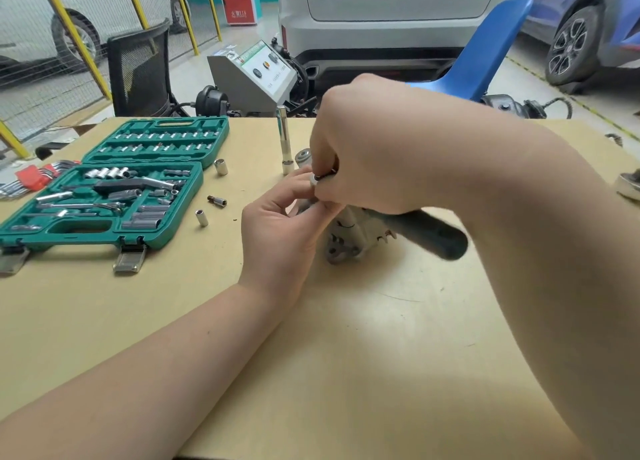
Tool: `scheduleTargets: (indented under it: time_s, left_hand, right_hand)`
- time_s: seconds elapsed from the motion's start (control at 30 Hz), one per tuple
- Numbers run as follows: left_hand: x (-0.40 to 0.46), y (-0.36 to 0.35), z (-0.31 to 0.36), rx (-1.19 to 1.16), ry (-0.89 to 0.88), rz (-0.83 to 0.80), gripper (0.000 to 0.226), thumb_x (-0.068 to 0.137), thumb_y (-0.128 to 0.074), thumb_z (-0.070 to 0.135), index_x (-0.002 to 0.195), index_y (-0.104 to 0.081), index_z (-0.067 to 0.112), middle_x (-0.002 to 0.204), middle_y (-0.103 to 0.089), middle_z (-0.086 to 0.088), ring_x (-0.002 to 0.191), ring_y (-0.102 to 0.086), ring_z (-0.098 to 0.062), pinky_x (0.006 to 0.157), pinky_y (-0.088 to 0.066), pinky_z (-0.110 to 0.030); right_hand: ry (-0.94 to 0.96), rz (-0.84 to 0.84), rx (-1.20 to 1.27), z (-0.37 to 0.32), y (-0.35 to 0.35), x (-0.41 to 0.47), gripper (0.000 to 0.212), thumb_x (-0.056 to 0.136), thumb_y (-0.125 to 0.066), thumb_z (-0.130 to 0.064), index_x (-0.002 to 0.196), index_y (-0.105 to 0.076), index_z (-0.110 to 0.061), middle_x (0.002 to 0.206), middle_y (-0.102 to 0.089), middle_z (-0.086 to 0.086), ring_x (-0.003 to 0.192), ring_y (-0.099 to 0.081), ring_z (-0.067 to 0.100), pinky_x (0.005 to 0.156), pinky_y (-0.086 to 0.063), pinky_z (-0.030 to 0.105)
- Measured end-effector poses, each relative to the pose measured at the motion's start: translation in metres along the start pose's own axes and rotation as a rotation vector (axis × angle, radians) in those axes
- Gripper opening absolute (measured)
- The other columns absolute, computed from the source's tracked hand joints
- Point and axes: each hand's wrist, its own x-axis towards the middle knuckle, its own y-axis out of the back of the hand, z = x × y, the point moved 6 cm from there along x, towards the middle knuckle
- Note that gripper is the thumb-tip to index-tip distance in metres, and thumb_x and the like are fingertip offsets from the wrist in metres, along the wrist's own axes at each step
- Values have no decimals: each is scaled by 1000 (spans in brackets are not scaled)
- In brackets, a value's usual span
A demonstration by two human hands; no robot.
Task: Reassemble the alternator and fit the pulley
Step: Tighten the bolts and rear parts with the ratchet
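Silver socket (314,179) is pinched by right hand (374,148) and left hand (280,224), probably to seat it over the alternator (353,238).

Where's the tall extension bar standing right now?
In the head view, the extension bar stands upright on the table, just left of the hands, right of the green socket case.

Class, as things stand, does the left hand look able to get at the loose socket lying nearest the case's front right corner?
Probably yes: the socket lies on bare table just left of the left hand, nothing between.
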Motion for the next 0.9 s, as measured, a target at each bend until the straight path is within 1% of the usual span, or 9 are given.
scheduleTargets:
  time_s: [0.1, 0.23, 0.33, 0.4, 0.47, 0.53, 0.67, 0.8, 0.9]
  left_hand:
    - [1, -1, 1, -14, -16, 17, 11, 86, -87, 4, 85, -77, -1, 111, -79, -19, 120, -71, -26, 97, -59, -36]
    - [1, -3, 4, 0, -24, -5, 11, 84, -87, 8, 86, -79, 1, 108, -79, -13, 103, -70, -19, 83, -51, -22]
    - [1, -1, 2, 0, -27, -20, 20, 85, -87, 15, 92, -80, -2, 111, -79, -11, 104, -70, -15, 85, -50, -22]
    - [3, 3, -1, -7, -32, -44, 22, 85, -88, 18, 96, -81, 0, 116, -79, -10, 114, -71, -19, 93, -52, -31]
    - [4, 4, -4, 1, -44, -83, 20, 89, -87, 19, 100, -84, 4, 120, -79, -10, 125, -69, -27, 104, -54, -46]
    - [3, 4, -2, 14, -70, -114, 24, 89, -87, 31, 101, -86, 11, 121, -79, -7, 127, -68, -30, 108, -53, -45]
    - [3, 2, 1, 87, -115, -152, 15, 91, -85, 36, 100, -87, 24, 116, -80, 6, 127, -67, -20, 105, -49, -22]
    - [5, 4, -6, 69, -68, -116, 23, 83, -91, 33, 102, -87, 20, 115, -81, 5, 129, -66, -21, 110, -52, -39]
    - [6, 4, -4, 57, -68, -95, 22, 81, -92, 27, 99, -87, 14, 113, -81, 3, 127, -67, -18, 108, -52, -35]
  right_hand:
    - [4, -50, 11, 7, 3, -3, 40, 92, -73, -29, 63, -48, -42, 72, -50, -19, 67, -57, 10, 73, -59, 37]
    - [34, -48, 35, 14, 6, -6, 45, 93, -71, -16, 71, -49, -48, 69, -46, -20, 57, -47, 6, 59, -46, 27]
    - [85, -39, -52, 12, 3, 1, 37, 93, -67, -11, 80, -62, -45, 76, -48, -18, 68, -54, 15, 64, -51, 32]
    - [112, -62, -98, 12, -1, 8, 39, 90, -68, -12, 103, -74, -48, 82, -56, -19, 85, -61, 21, 59, -48, 29]
    - [151, -96, -121, 8, 0, 13, 35, 87, -74, -20, 109, -77, -48, 85, -62, -21, 88, -62, 19, 63, -53, 31]
    - [164, -105, -143, 4, 3, 16, 22, 83, -80, -34, 102, -81, -44, 81, -66, -22, 77, -61, 12, 70, -59, 36]
    - [84, -91, -190, -1, 0, 21, 15, 75, -81, -44, 85, -80, -33, 70, -66, -15, 62, -60, 7, 61, -59, 31]
    - [-40, -63, -263, -3, -5, 23, 18, 75, -77, -39, 79, -73, -22, 68, -68, -1, 53, -56, 18, 52, -56, 32]
    - [-51, -79, -277, -4, -4, 22, 19, 74, -77, -39, 78, -69, -22, 66, -65, -3, 55, -58, 21, 49, -49, 28]
